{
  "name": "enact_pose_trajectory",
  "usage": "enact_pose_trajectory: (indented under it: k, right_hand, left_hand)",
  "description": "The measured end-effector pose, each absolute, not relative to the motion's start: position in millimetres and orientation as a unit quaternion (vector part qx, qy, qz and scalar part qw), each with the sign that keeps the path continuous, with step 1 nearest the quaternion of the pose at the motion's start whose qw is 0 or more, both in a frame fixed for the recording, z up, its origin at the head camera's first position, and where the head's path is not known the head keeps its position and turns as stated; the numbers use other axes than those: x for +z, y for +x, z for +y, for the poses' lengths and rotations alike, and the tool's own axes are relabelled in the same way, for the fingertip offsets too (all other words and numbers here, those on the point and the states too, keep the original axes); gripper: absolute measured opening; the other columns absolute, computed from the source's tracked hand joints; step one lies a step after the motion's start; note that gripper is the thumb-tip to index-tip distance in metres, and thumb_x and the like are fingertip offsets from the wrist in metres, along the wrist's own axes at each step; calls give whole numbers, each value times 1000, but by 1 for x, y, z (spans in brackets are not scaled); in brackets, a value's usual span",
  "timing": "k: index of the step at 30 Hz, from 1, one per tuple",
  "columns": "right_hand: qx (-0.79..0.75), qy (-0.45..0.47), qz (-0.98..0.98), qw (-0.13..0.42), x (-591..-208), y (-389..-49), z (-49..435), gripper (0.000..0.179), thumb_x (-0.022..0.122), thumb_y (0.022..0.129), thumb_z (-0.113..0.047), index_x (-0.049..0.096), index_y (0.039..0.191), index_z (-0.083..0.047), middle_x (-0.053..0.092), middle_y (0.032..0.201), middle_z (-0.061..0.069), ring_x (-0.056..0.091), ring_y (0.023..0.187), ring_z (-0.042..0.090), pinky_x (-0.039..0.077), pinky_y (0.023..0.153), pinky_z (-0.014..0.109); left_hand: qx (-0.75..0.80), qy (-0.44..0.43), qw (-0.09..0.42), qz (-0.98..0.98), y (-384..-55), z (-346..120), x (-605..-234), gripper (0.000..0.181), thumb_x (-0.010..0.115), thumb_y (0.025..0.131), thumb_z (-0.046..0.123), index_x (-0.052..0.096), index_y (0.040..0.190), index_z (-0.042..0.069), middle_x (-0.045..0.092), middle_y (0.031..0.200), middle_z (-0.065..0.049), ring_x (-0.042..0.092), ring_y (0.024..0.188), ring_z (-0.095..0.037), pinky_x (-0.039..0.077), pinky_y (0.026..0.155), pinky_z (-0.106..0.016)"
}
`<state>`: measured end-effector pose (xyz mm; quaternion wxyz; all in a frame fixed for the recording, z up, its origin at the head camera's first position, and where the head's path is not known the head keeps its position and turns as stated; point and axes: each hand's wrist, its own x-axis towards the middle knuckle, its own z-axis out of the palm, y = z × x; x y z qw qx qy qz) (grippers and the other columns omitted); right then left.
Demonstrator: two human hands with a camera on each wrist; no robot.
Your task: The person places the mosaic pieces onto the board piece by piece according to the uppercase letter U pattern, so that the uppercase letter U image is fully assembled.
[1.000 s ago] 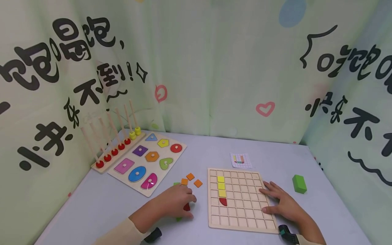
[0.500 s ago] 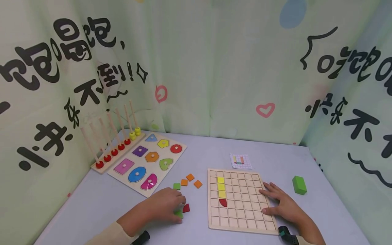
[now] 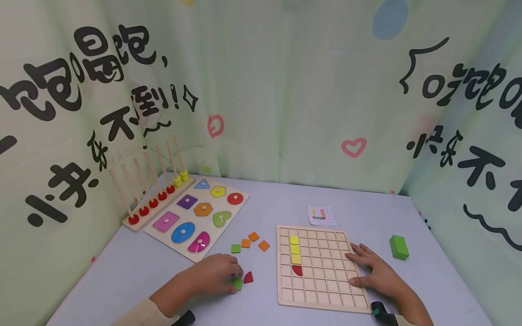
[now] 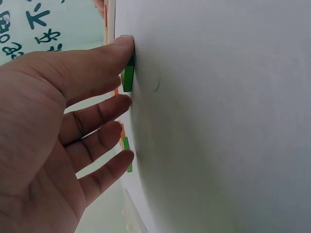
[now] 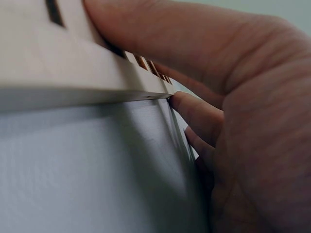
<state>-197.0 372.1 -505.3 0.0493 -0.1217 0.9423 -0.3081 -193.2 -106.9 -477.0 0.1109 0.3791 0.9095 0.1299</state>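
My left hand (image 3: pixel 216 273) is low over the table, with thumb and index finger curled round a green square tile (image 3: pixel 237 284). In the left wrist view the thumb tip touches that green tile (image 4: pixel 128 77); the index finger is mostly hidden. Right beside it lies a red quarter-round tile (image 3: pixel 248 277). My right hand (image 3: pixel 377 270) rests with spread fingers on the right edge of a wooden grid board (image 3: pixel 322 267); the right wrist view shows the thumb on the board's top (image 5: pixel 58 63). Yellow square tiles (image 3: pixel 295 249) and one red quarter-round tile (image 3: pixel 297 270) form a column on the board.
Orange tiles (image 3: pixel 253 236) and another green tile (image 3: pixel 236 248) lie left of the board. A pattern card (image 3: pixel 321 216) is behind it, a green block (image 3: pixel 398 247) to its right. A shape puzzle (image 3: pixel 220 206) and a bead-peg rack (image 3: pixel 130 222) stand back left, before a curtain (image 3: pixel 253 90).
My left hand has moved left, from over the red quarter-round tile to the green square tile, uncovering the red one and the other green tile. My right hand has stayed on the board.
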Motion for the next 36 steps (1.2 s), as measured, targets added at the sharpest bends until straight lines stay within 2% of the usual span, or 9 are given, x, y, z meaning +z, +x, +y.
enact_pose_trajectory:
  k: [9, 22, 36]
  right_hand:
    - [-313, -127, 940, 46, -505, -196, 372, 79, 85, 69, -41, 59, 134, -5, 33, 152, 19, 15, 140, 50, 17, 100, 72]
    - [-318, -118, 940, 48, -504, -195, 372, 81, 86, 67, -42, 59, 134, -4, 32, 153, 19, 14, 140, 49, 16, 101, 72]
    - [-317, -108, 941, 56, -503, -195, 370, 81, 85, 67, -43, 59, 134, -6, 32, 153, 17, 15, 141, 47, 16, 102, 71]
  left_hand:
    - [142, 359, 131, 913, -189, -105, -475, 32, 82, 78, 36, 75, 108, 26, 58, 89, 19, 54, 84, 1, 50, 76, -22]
    - [138, 371, 122, 910, -192, -105, -475, 32, 81, 79, 36, 74, 108, 27, 58, 92, 19, 54, 86, 0, 51, 77, -24]
    - [131, 388, 133, 903, -201, -100, -475, 28, 82, 77, 32, 74, 104, 27, 56, 84, 21, 52, 79, 3, 49, 74, -21]
